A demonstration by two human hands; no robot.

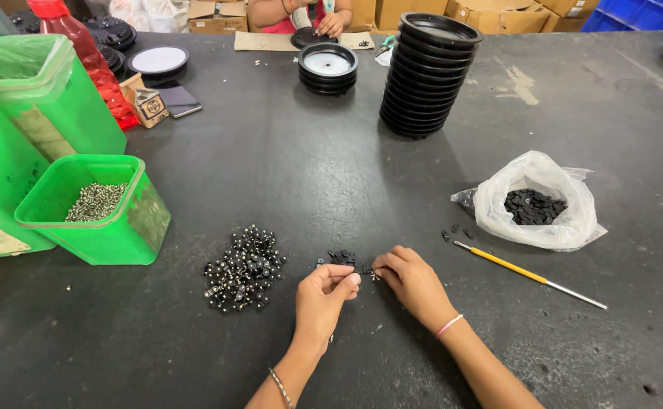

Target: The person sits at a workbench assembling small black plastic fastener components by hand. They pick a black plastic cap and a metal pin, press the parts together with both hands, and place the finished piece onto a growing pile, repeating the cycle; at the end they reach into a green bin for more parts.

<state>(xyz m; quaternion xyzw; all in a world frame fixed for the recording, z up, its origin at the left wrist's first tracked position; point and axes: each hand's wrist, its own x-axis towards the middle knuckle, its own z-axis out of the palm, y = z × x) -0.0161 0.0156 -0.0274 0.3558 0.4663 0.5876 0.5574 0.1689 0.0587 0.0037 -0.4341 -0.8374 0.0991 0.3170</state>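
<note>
Head view: two bare hands at work on a dark table (331, 167), seen from above.
Left hand (322, 299): fingers curled, thumb and forefinger pinched together at the tips; what they grip is too small to make out.
Right hand (413, 282): fingers bent inward, tips pinching a tiny metal piece (375, 275) just beside the left fingertips.
Small black parts (343, 259): a loose cluster on the table, just beyond both sets of fingertips.
Finished pile (244, 269): a heap of black-and-silver pieces, left of the hands.
Green tub (131, 227): holds silvery screws (96, 201), left of the pile.
Plastic bag (536, 204): open, with black parts inside, right of the hands.
Yellow-handled tool (524, 273): lies slanted on the table below the bag.
Stack of black trays (426, 72): far side of the table.
Another person's hand (331, 24): at the far edge, apart from the two near hands.
</note>
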